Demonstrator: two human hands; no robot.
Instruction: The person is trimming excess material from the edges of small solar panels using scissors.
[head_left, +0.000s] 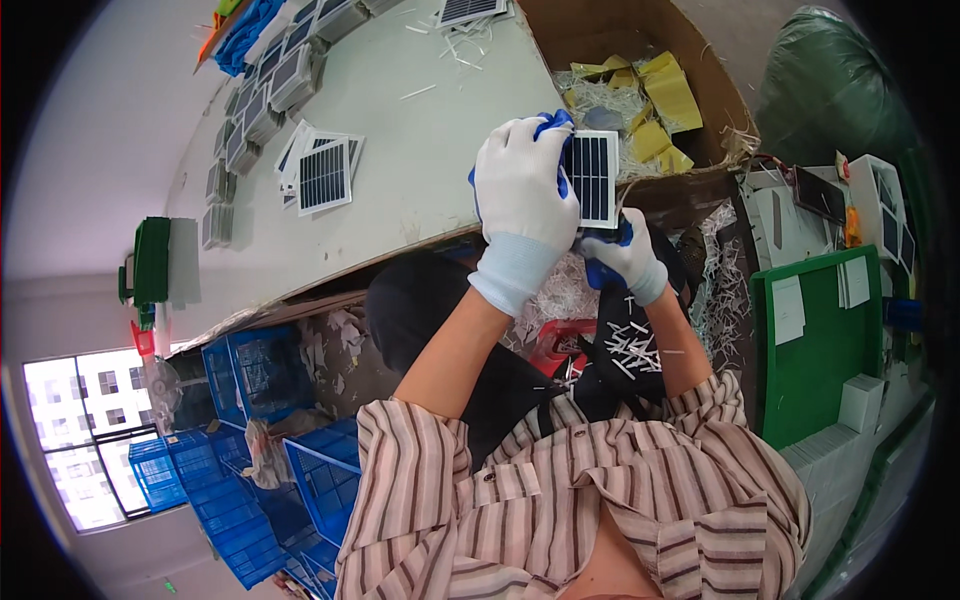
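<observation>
Both gloved hands (560,215) around solar panel (592,178), fingertips hidden.

We see one small solar panel (592,178): a thin rectangle with a dark blue-black face crossed by fine pale grid lines and a white border all round. It stands with its long side running away from us, face turned up toward the camera. It sits above the table's front edge, just beside the open cardboard box. Its left edge and lower end are covered (so we cannot tell those corners' condition); the rest looks flat and whole.
</observation>
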